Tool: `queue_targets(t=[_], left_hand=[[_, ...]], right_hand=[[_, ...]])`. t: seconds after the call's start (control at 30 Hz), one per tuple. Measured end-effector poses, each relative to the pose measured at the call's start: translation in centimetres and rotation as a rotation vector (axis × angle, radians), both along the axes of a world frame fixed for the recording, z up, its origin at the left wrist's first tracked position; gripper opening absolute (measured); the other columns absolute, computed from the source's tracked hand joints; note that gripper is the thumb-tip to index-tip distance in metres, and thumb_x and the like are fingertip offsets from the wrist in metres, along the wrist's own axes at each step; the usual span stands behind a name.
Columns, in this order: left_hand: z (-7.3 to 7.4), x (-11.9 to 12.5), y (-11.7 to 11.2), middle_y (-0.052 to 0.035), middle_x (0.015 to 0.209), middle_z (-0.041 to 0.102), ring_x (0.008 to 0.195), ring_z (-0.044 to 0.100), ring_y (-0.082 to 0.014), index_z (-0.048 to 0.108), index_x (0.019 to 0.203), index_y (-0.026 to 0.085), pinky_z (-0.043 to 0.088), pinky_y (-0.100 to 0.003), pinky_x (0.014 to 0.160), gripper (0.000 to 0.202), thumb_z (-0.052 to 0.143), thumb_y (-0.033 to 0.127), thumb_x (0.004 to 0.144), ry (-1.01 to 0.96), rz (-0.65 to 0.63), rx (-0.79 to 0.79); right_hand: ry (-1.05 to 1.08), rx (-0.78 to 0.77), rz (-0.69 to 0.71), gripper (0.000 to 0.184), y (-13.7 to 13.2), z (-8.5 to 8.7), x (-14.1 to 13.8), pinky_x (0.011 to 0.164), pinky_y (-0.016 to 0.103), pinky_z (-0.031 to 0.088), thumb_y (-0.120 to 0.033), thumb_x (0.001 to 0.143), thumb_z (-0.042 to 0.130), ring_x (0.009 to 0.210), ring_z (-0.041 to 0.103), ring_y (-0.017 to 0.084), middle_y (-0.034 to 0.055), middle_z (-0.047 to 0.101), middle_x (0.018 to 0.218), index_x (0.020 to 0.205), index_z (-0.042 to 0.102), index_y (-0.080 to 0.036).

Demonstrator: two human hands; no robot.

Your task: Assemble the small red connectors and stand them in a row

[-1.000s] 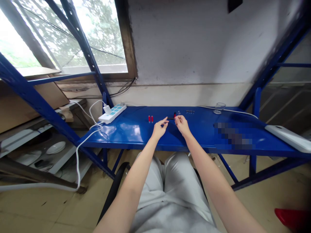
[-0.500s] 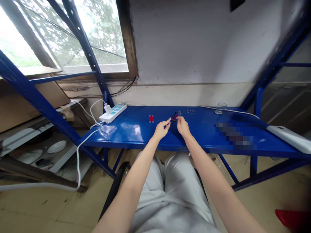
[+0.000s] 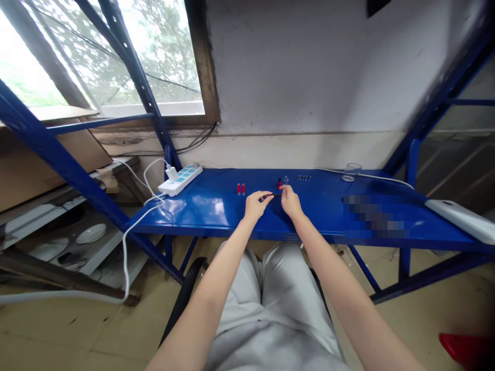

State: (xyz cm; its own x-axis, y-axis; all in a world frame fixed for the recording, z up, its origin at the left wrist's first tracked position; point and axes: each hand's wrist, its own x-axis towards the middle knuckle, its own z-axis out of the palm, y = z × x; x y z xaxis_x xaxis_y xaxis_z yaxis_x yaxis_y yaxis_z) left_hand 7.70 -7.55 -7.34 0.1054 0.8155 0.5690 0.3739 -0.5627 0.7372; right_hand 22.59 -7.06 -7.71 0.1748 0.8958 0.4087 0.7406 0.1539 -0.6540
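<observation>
Both of my hands reach over the blue metal shelf [image 3: 216,206]. My left hand [image 3: 255,206] and my right hand [image 3: 291,202] each pinch one end of a thin dark rod-like piece [image 3: 274,195] that spans the gap between them just above the shelf. Behind the right hand stand a small red piece [image 3: 279,183] and a small clear part [image 3: 285,180]. Two small red pieces [image 3: 241,189] stand upright to the left of my left hand. A row of several tiny dark parts [image 3: 303,178] lies further right.
A white power strip [image 3: 180,179] with a plugged charger and white cable lies at the shelf's back left. A clear glass [image 3: 350,171] stands at the back right, a white flat object [image 3: 460,219] at the far right. Blue rack posts rise on both sides.
Both hands have dropped slightly toward the shelf and come a little closer together, still pinching the thin dark piece between them.
</observation>
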Motion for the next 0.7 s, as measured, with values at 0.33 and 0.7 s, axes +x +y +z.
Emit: queue_targets(t=[0.33,0.7], left_hand=[[0.16,-0.05,-0.17,-0.0036,0.086,0.069,0.068,0.056,-0.0115,0.069,0.088,0.019,0.046,-0.026,0.071,0.019,0.061,0.030,0.075,0.020,-0.037,0.006],[0.00,-0.10,0.81,-0.0045,0.088,0.067,0.069,0.057,-0.0107,0.066,0.091,0.017,0.047,-0.026,0.071,0.018,0.056,0.024,0.079,0.049,-0.019,0.046]], right_hand=[[-0.110,0.006,-0.026,0.039,-0.24,-0.14,-0.07,0.062,0.028,0.036,-0.032,0.091,0.020,0.065,0.057,0.022,0.0102,0.064,0.076,0.111,0.050,-0.017],[-0.030,0.026,0.004,0.040,-0.19,0.10,-0.16,0.059,0.028,0.036,-0.035,0.090,0.019,0.058,0.055,0.021,0.0076,0.062,0.069,0.108,0.051,-0.018]])
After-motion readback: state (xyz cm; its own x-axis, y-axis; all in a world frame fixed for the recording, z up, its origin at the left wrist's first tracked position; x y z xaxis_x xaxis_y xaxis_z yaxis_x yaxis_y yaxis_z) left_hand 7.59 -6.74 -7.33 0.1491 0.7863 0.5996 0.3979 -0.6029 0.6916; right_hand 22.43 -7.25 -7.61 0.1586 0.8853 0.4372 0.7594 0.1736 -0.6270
